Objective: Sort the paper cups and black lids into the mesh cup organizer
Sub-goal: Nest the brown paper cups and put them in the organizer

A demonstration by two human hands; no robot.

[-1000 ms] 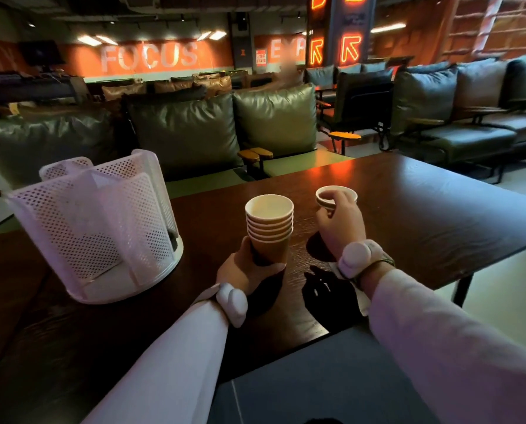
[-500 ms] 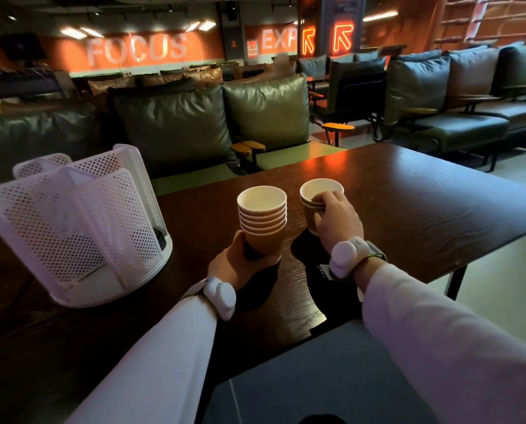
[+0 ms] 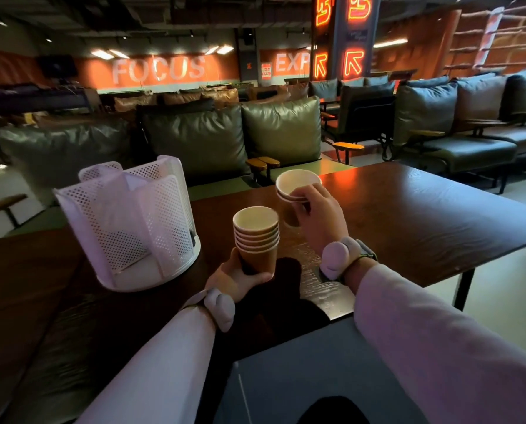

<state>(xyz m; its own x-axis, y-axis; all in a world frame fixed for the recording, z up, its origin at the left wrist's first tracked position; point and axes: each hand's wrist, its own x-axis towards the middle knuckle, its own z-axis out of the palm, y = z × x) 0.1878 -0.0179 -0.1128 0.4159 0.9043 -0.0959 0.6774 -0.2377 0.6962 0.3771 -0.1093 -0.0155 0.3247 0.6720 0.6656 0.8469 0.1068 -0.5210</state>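
My left hand [image 3: 235, 276] grips the bottom of a stack of several brown paper cups [image 3: 257, 237], held upright just above the dark table [image 3: 408, 228]. My right hand [image 3: 320, 215] holds a second, smaller stack of two cups [image 3: 297, 186] by the rim, lifted up and to the right of the first stack. The white mesh cup organizer [image 3: 130, 221] stands to the left of both hands, its compartments showing nothing inside. A dark patch [image 3: 289, 272] lies on the table between my wrists; I cannot tell whether it is black lids or shadow.
The table's right edge and near corner lie close to my right wrist. Green cushioned sofas [image 3: 231, 139] stand behind the table. A grey surface [image 3: 286, 377] sits below the table's front edge.
My right hand has lifted its cups higher, off the table. The left hand keeps its stack in about the same place. The camera view has shifted, with the organizer now nearer the middle.
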